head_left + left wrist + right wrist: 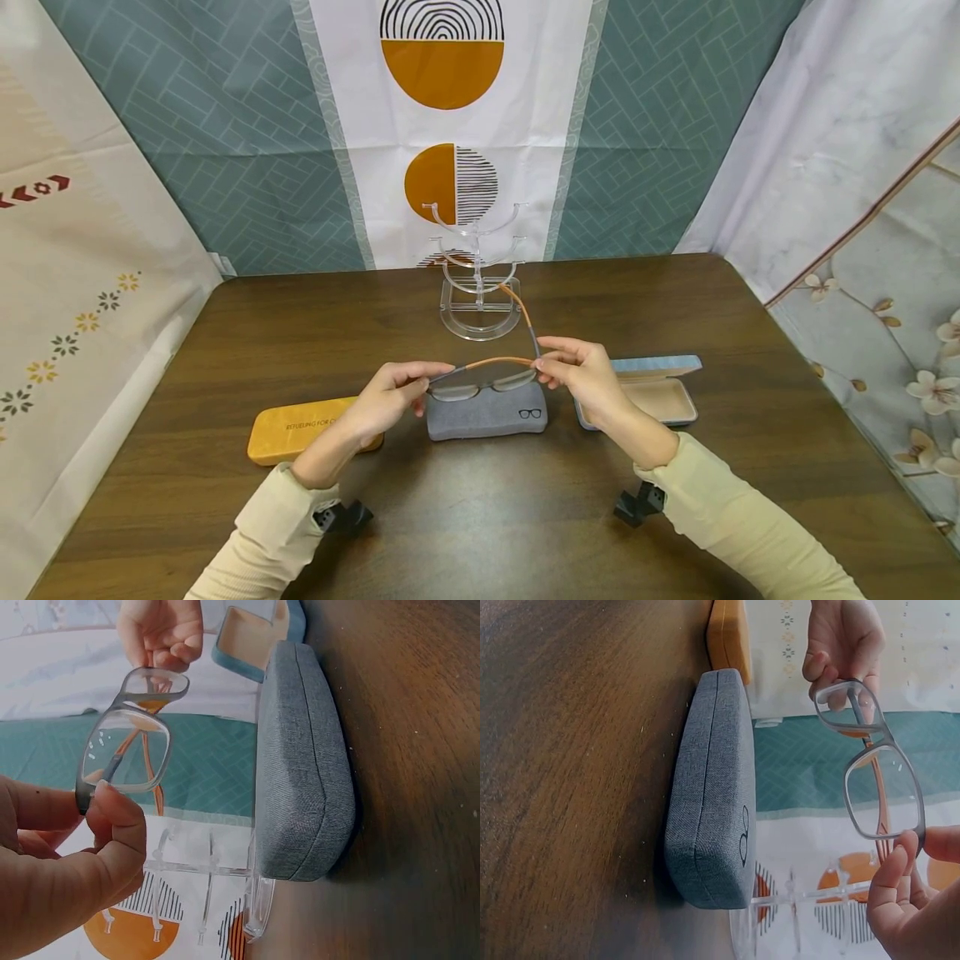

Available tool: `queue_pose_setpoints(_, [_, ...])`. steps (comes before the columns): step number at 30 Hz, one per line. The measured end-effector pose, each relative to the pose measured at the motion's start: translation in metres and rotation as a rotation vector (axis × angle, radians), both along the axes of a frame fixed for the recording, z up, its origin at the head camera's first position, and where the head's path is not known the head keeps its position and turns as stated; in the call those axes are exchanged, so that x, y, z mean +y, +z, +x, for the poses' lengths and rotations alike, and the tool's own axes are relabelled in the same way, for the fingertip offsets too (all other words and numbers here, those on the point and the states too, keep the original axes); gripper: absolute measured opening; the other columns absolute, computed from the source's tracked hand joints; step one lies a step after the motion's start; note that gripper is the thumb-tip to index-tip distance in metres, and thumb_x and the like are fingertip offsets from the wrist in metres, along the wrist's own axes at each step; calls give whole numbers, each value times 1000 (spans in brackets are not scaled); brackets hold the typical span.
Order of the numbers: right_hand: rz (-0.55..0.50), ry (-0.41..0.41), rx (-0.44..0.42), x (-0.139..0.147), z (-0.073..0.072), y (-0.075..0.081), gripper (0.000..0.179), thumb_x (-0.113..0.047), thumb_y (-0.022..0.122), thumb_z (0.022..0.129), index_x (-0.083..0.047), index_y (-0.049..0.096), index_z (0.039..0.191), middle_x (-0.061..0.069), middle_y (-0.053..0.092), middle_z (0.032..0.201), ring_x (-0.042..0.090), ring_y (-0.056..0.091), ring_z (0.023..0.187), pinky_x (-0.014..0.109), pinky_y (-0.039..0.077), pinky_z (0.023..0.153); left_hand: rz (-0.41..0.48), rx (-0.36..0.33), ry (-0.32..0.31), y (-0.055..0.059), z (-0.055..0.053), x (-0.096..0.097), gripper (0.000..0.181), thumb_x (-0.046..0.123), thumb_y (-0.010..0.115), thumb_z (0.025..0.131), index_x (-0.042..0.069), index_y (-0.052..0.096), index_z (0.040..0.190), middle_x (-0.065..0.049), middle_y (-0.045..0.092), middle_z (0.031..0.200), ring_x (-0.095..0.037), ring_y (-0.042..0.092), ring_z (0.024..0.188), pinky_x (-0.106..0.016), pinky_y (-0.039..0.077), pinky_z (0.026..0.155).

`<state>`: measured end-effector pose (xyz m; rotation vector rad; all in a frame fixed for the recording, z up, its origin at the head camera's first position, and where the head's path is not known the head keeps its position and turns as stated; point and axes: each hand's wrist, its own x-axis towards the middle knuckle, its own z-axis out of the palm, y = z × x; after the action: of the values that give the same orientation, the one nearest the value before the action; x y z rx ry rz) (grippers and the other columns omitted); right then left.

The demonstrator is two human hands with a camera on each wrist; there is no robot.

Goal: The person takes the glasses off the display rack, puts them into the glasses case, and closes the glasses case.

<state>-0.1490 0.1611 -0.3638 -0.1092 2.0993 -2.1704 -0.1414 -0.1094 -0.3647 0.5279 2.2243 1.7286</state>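
Note:
A pair of eyeglasses [513,381] with grey frames and orange temple tips is held up by both hands over a closed grey glasses case [483,421]. My left hand [386,402] pinches the frame's left corner between thumb and fingers. At the opposite corner, my right hand [581,375] pinches the frame near its hinge. Both temples are unfolded; one reaches away toward the stand, the other slants across behind the lenses. In the right wrist view the clear lenses [885,791] stand upright, apart from the case.
A yellow glasses case [300,427] with lettering lies left, partly behind the left forearm. An opened blue case [660,400] with a beige inside sits to the right. Behind the eyeglasses stands a clear tiered display rack [480,333]. Printed cloths [637,167] hang around the wooden table [480,517].

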Motion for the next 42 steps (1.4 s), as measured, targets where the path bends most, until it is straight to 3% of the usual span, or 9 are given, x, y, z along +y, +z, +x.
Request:
queue_pose_setpoints(4, [-6, 1, -1, 0, 1, 0, 41, 10, 56, 82, 16, 46, 121, -6, 65, 72, 6, 58, 60, 17, 48, 55, -6, 23, 25, -1, 1, 1, 31, -1, 43, 92, -2, 56, 121, -20, 55, 108, -16, 48, 57, -26, 41, 60])
queue_pose_setpoints(7, [-5, 3, -4, 0, 2, 1, 41, 10, 56, 83, 17, 45, 122, -6, 65, 72, 6, 58, 60, 18, 48, 56, -2, 66, 48, -3, 1, 2, 31, 0, 53, 89, -3, 56, 120, -14, 56, 87, -13, 47, 56, -25, 41, 55])
queue_pose_setpoints(11, [-4, 6, -2, 0, 2, 1, 42, 10, 56, 83, 17, 44, 123, -5, 65, 74, 6, 59, 61, 18, 48, 57, 32, 131, 80, -7, 1, 3, 31, -3, 61, 83, -8, 58, 113, -6, 45, 71, -9, 44, 53, -20, 40, 49])
queue_pose_setpoints(17, [23, 0, 0, 1, 2, 0, 41, 7, 58, 83, 14, 48, 122, -4, 65, 77, 6, 60, 64, 18, 47, 56, 39, 179, 106, -11, 1, 4, 26, -3, 62, 82, -10, 60, 107, -4, 46, 70, -9, 45, 54, -20, 40, 49])
queue_pose_setpoints(24, [95, 22, 12, 2, 3, 1, 47, 7, 62, 80, 11, 48, 124, 1, 64, 86, 6, 54, 67, 16, 37, 50, 32, 168, 124, -10, 1, 4, 25, -4, 61, 83, -9, 61, 107, -5, 46, 71, -10, 46, 56, -20, 41, 52])
queue_pose_setpoints(30, [118, 42, 42, 3, 3, 1, 51, 9, 64, 77, 11, 47, 125, 9, 63, 90, 9, 55, 75, 16, 46, 61, 43, 163, 130, -8, 1, 4, 24, -4, 60, 84, -8, 61, 108, -7, 46, 73, -10, 46, 58, -21, 41, 53])
queue_pose_setpoints(33, [121, 58, 65, 3, 3, 0, 50, 9, 65, 77, 12, 48, 124, 11, 62, 89, 10, 56, 76, 18, 48, 67, 59, 142, 125, -8, 1, 4, 24, -3, 59, 85, -9, 60, 109, -7, 46, 74, -10, 47, 60, -22, 43, 54])
queue_pose_setpoints(42, [134, 77, 148, 3, 2, 0, 47, 10, 64, 77, 12, 50, 122, 3, 56, 79, 9, 49, 70, 17, 44, 62, 91, 123, 126, -7, 2, 6, 22, -3, 56, 87, -9, 58, 108, -7, 48, 76, -10, 47, 61, -25, 45, 56])
